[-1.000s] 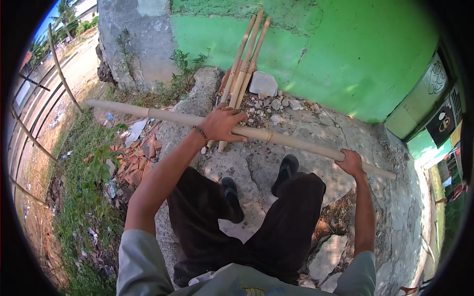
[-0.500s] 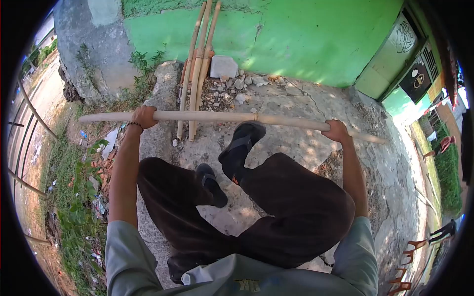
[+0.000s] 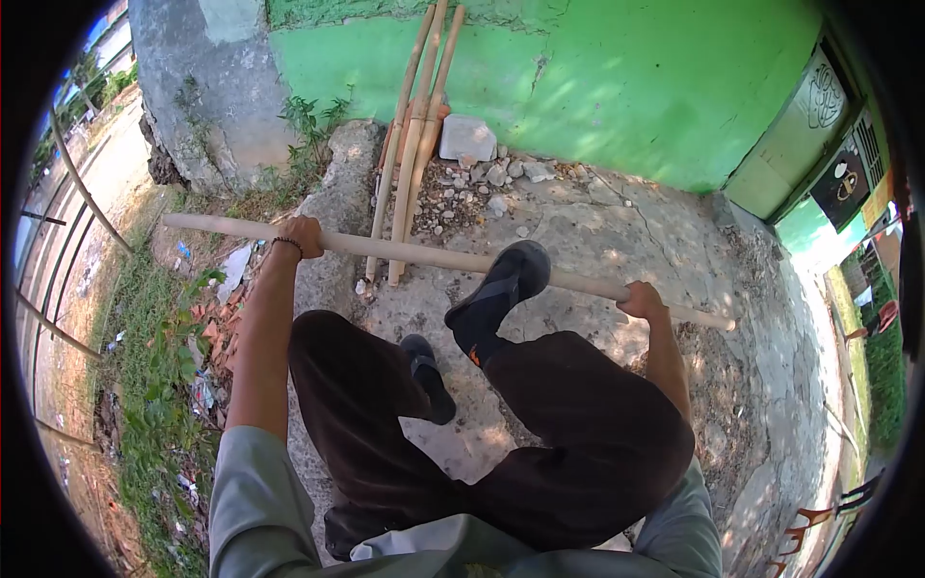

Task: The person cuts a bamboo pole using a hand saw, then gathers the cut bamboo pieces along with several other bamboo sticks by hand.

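Observation:
A long pale bamboo pole (image 3: 434,255) lies crosswise in front of me, its right end lower in view than its left. My left hand (image 3: 301,236) is wrapped round it towards the left end, a dark beaded bracelet on the wrist. Towards the other end, my right hand (image 3: 643,301) is closed round the same pole. My raised right foot, in a dark sandal (image 3: 525,268), overlaps the middle of the pole; whether it presses on it I cannot tell. The other sandal (image 3: 421,356) is on the concrete.
Several bamboo poles (image 3: 416,135) lean against the green wall (image 3: 617,87). Beside them are a whitish block (image 3: 468,138) and loose rubble (image 3: 462,193). Weeds and litter (image 3: 164,414) line the left side. A door (image 3: 790,135) is at the upper right, brown chairs (image 3: 805,525) at the lower right.
The pole has tilted, its right side dropping with my right hand. My right foot now covers the pole's middle, where before the pole passed across the toe. The whole view has shifted slightly.

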Available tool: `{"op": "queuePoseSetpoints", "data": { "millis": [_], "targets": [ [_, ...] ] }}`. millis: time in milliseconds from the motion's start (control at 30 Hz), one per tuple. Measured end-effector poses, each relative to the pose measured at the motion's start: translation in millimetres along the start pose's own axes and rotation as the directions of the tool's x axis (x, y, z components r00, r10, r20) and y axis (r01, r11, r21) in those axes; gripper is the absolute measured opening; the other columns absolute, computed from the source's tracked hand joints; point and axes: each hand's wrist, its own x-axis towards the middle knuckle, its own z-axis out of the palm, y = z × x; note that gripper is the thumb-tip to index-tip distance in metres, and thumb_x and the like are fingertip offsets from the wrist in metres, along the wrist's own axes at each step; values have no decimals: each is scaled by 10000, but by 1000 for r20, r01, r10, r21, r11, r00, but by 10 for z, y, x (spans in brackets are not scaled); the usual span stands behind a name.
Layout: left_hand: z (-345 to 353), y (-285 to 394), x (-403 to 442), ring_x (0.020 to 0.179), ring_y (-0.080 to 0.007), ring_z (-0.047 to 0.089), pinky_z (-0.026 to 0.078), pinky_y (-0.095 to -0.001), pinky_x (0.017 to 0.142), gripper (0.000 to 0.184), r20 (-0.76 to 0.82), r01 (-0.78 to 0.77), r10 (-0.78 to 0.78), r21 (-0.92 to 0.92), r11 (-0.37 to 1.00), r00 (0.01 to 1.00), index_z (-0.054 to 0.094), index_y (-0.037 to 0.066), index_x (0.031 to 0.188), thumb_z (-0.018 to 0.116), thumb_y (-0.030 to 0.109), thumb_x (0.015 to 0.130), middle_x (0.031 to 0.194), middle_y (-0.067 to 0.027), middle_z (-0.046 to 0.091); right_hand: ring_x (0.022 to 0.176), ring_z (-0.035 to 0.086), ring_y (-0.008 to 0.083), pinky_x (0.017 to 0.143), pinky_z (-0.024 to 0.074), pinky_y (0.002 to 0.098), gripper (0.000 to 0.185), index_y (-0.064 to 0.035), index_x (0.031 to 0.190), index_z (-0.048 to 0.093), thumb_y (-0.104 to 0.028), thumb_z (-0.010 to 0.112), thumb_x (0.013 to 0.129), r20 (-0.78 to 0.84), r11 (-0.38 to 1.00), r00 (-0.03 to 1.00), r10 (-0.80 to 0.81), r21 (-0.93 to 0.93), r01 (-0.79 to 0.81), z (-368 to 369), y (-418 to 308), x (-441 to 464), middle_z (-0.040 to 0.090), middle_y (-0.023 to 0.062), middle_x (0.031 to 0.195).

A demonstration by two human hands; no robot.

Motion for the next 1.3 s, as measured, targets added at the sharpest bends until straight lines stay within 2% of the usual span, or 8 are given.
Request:
{"op": "queuePoseSetpoints", "data": {
  "millis": [300,500,833,967,1033,1133,1267,1300],
  "targets": [
    [44,-338,-76,1072,-353,657,545,-424,919,432,108,88,-84,-35,995,991,703,2,1012,730,297,696,1091,-250,681,904,698,374,848,558,461,344,-106,931,763,-334,737,675,-63,1000,998,-28,-4,28,-78,-397,559,723,195,922],
    [96,-595,-350,1102,-385,628,516,-451,960,399,-43,205,-214,-153,967,976,685,1,1022,731,267,727,1116,-244,660,922,692,379,863,550,471,363,-98,968,754,-334,732,693,-113,998,992,-54,-37,50,-460,-762,752,720,199,939],
    [49,-702,-481,1083,-388,645,523,-454,951,363,-98,259,-273,-137,956,957,683,20,1027,718,243,742,1119,-244,665,941,682,381,879,542,468,305,-108,943,752,-294,723,703,-167,994,982,-89,-74,77,-634,-941,918,717,191,972],
    [-85,-792,-424,1105,-392,633,513,-460,965,387,-18,279,-287,-182,943,958,668,22,1064,712,248,752,1153,-248,648,951,680,381,889,538,472,319,-117,963,750,-299,724,702,-176,998,983,-56,-52,48,-714,-994,925,718,186,972],
    [3,-814,-492,990,-410,662,541,-473,888,352,-211,287,-321,-177,942,924,701,18,959,734,248,695,1010,-255,676,953,680,385,900,536,473,336,-123,983,749,-309,727,703,-213,993,974,-84,-100,64,-728,-1046,916,717,188,986],
    [-116,-772,-517,1123,-404,617,504,-460,979,435,-52,319,-330,-159,934,942,634,3,1108,717,239,753,1160,-253,638,956,679,392,906,535,477,332,-125,983,749,-309,726,707,-224,997,973,-61,-57,50,-808,-999,932,717,192,981],
    [-383,-861,-449,1082,-395,640,520,-451,944,416,-92,278,-297,-179,944,950,651,-2,1074,722,257,756,1099,-256,665,954,686,371,892,545,462,310,-135,974,751,-301,719,714,-275,994,959,-70,-94,46,-974,-946,832,717,191,970],
    [-429,-869,-431,1005,-335,679,545,-408,887,380,-91,277,-300,-204,939,950,674,2,1011,743,251,733,1042,-219,693,911,703,343,843,551,457,320,-88,949,746,-307,724,717,-248,998,968,-45,-53,32,-1165,-1100,734,721,198,921]
  ]
}}
